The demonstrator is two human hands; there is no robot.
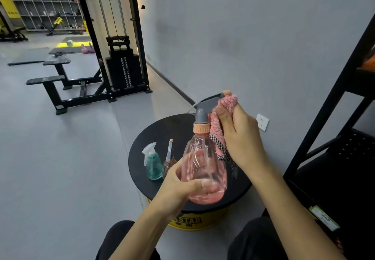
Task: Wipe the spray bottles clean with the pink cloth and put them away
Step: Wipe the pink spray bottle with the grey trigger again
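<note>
1. Left hand (178,186) wraps the pink bottle (204,168) low on its body, above the black stool top (154,136).
2. Right hand (241,136) pinches the pink cloth (222,117) against the grey spray head (205,109).
3. Thin, clear plastic: probably light, smooth and slippery; best held around the body.

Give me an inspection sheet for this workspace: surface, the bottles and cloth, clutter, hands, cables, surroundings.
Surface: round black top on a yellow drum.
Job's things: pink spray bottle held in front of the person; pink cloth against its grey spray head; teal spray bottle and small brown bottle upright, side by side on the top.
Clutter: nothing seen.
Hands: left hand grips the pink bottle's body; right hand holds the bunched cloth.
Cables: none seen on the top; a cable machine stands far behind.
Surroundings: grey wall with a socket; black rack on the right; weight bench on the floor.
</note>
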